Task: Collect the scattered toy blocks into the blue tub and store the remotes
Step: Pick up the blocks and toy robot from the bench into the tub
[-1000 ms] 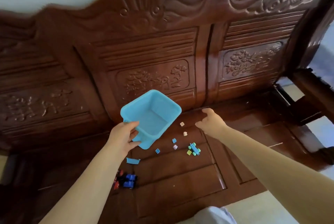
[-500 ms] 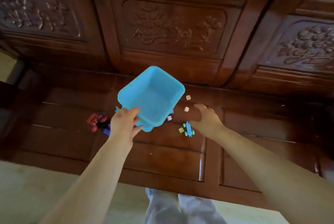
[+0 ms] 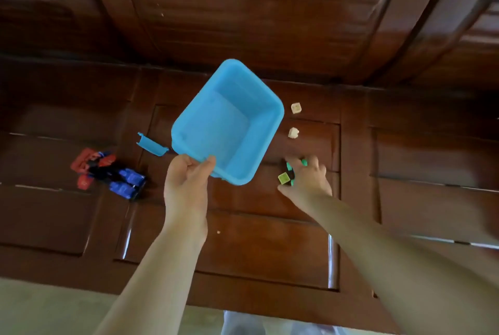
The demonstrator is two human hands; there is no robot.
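Observation:
My left hand (image 3: pixel 186 183) grips the near rim of the empty blue tub (image 3: pixel 271 132) and holds it tilted above the wooden bench seat (image 3: pixel 256 248). Just right of the tub, my right hand (image 3: pixel 307 180) lies on the seat with its fingers curled over a small teal toy (image 3: pixel 289 166), most of which is hidden. A green block (image 3: pixel 283 178) sits against the thumb side of that hand. Two cream blocks (image 3: pixel 296 107) (image 3: pixel 293 132) lie further back on the seat. No remotes are in view.
A flat blue plastic piece (image 3: pixel 151 144) lies left of the tub. A red and blue robot toy (image 3: pixel 108 172) lies further left on the seat. The carved backrest (image 3: pixel 243 10) rises behind. Pale floor (image 3: pixel 40 307) shows below the seat's front edge.
The view has tipped down onto the seat. My right hand came down and back from near the cream blocks onto the teal toy. My left hand still holds the tub.

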